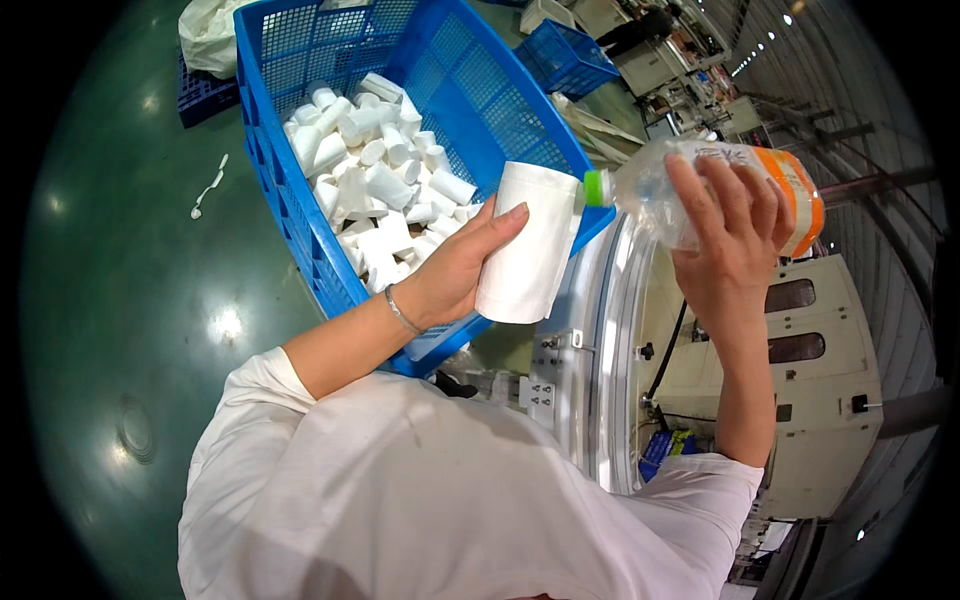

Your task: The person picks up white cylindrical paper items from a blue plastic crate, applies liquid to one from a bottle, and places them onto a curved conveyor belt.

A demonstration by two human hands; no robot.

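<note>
My left hand [463,262] grips a white paper roll [530,243], its thumb lying across the near face. In my right hand [730,215] is a clear plastic bottle [645,185] with an orange and white label, tipped on its side. The bottle's green cap [597,188] points at the roll's right edge; whether the two touch I cannot tell. Behind my left hand stands a large blue plastic crate [490,75], partly filled with a heap of white rolls [390,150]. What the bottle holds is hard to make out.
A metal rail [600,350] curves along the crate's right side. Farther right is a cream machine cabinet [825,350] with dark windows. A smaller blue crate [567,55] stands at the back. On the green floor [140,290] at left lies a white scrap [210,190].
</note>
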